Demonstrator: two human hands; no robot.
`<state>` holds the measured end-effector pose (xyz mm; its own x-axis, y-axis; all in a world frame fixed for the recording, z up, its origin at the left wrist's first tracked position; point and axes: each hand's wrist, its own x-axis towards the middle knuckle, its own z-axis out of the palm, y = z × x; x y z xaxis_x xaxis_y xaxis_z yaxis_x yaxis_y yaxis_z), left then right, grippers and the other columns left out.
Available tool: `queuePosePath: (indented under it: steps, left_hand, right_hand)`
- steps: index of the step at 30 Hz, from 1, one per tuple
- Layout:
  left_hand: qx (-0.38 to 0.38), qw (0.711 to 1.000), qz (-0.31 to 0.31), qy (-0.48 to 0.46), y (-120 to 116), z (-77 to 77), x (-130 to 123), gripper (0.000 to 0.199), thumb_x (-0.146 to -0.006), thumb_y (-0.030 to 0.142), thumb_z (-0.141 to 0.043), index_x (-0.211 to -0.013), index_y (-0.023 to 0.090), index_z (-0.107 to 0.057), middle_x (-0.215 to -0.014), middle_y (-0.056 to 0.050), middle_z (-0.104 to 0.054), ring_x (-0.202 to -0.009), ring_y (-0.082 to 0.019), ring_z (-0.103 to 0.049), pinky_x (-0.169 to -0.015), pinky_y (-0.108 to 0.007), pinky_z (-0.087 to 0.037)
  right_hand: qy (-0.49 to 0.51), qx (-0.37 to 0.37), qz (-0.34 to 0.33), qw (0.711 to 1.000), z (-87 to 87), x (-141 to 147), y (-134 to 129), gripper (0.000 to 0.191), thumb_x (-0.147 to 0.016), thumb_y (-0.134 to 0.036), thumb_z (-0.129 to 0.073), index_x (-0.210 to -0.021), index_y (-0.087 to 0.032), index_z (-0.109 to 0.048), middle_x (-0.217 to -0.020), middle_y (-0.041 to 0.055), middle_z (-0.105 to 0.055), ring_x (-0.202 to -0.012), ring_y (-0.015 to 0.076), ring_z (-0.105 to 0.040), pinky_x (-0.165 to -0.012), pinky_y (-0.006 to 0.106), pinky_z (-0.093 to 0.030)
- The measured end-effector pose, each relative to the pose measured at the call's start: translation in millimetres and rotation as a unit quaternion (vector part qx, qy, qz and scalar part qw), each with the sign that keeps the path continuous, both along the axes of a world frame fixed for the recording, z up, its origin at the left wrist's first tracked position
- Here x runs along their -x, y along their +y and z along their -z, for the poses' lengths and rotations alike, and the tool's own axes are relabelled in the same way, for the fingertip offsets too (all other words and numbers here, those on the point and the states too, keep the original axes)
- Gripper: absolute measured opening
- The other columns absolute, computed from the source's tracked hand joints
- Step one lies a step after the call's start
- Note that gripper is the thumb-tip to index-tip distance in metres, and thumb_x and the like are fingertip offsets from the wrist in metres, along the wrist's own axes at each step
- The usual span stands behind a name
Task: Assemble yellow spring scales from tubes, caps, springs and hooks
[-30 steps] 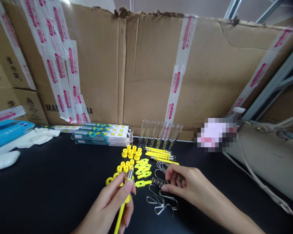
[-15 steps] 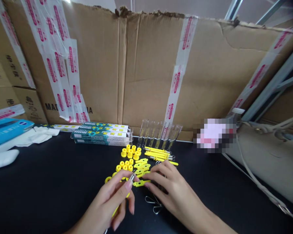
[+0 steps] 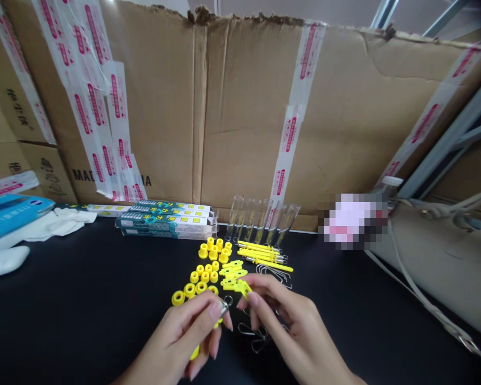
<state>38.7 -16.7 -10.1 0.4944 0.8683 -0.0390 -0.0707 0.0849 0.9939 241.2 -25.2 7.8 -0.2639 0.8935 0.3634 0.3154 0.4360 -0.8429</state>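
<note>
Yellow plastic sits in both hands. The person's right hand [image 3: 291, 326] holds a flat yellow plastic tab [image 3: 243, 287] in a narrow pinch at the fingertips, the tab now apart from its fellows though only just beside them. The left hand [image 3: 178, 337] is closed around a slim yellow plastic rod [image 3: 195, 352], its bright metal tip [image 3: 224, 308] pointing toward the tab, near it but not touching. Just ahead on the black tabletop [image 3: 84, 310] lie round yellow plastic rings [image 3: 200, 277] in a loose cluster, more flat yellow tabs [image 3: 232, 271], and a row of finished-looking yellow rods [image 3: 264, 255]. Thin bent-wire clips [image 3: 273, 275] lie to the right of the tabs, with more partly under the right hand. Clear plastic tubes [image 3: 260, 218] stand in a leaning row behind the rods, beside teal-and-white cardboard boxes [image 3: 166, 224], against a taped brown cardboard sheet [image 3: 244, 107].
</note>
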Motion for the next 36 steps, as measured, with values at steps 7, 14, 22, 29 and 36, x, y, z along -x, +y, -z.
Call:
queuePosePath:
  steps: [7, 14, 22, 29, 36]
  left_hand:
    - [0.01, 0.997, 0.0, 0.082, -5, -11.2, 2, 0.063, -0.085, 0.081, -0.049, -0.097, 0.019, -0.058, -0.046, 0.008, -0.048, -0.032, -0.004, -0.025, -0.032, -0.014, -0.017]
    - [-0.003, 0.998, -0.017, 0.065, -4, -5.2, 3, 0.056, -0.089, 0.077, -0.048, -0.11, 0.024, -0.048, -0.055, 0.005, -0.061, -0.033, -0.005, -0.046, -0.032, -0.009, -0.03]
    - [-0.065, 0.996, 0.044, 0.043, -5, 0.2, 1, 0.047, -0.097, 0.067, -0.045, -0.104, 0.021, -0.057, -0.074, 0.0, -0.063, -0.038, -0.003, -0.045, -0.029, -0.008, -0.027]
    - [-0.005, 0.999, 0.003, -0.036, 0, 10.2, -1, 0.047, -0.086, 0.065, -0.066, -0.101, 0.021, -0.056, -0.072, 0.0, -0.064, -0.056, -0.012, -0.062, -0.036, -0.012, -0.044]
    - [0.006, 0.998, -0.056, 0.036, -4, -8.9, -2, 0.031, -0.08, 0.039, -0.079, -0.09, 0.021, -0.055, -0.074, 0.002, -0.066, -0.067, -0.017, -0.069, -0.043, -0.016, -0.049]
  right_hand:
    - [0.166, 0.189, -0.085, 0.964, -2.9, 9, -10, 0.025, -0.097, -0.042, -0.062, -0.111, -0.025, -0.074, -0.092, 0.0019, -0.063, -0.066, 0.0118, -0.06, -0.067, 0.027, -0.052]
    - [0.164, 0.201, -0.114, 0.959, -0.8, 2, -12, 0.025, -0.098, -0.037, -0.063, -0.12, -0.034, -0.073, -0.095, 0.0024, -0.062, -0.072, 0.0136, -0.064, -0.071, 0.029, -0.055]
    - [0.077, 0.063, -0.094, 0.991, -5.6, 1, -13, 0.028, -0.101, -0.028, -0.056, -0.122, -0.035, -0.073, -0.092, 0.0056, -0.067, -0.072, 0.0168, -0.065, -0.071, 0.032, -0.055]
    - [0.049, 0.05, 0.001, 0.998, 2.0, -1, -10, 0.027, -0.102, -0.033, -0.052, -0.123, -0.034, -0.069, -0.089, 0.0029, -0.065, -0.077, 0.0183, -0.066, -0.071, 0.03, -0.053]
    - [0.044, 0.12, -0.01, 0.992, 1.3, 0, -9, 0.03, -0.101, -0.045, -0.051, -0.117, -0.033, -0.073, -0.091, 0.003, -0.065, -0.081, 0.0195, -0.063, -0.073, 0.03, -0.049]
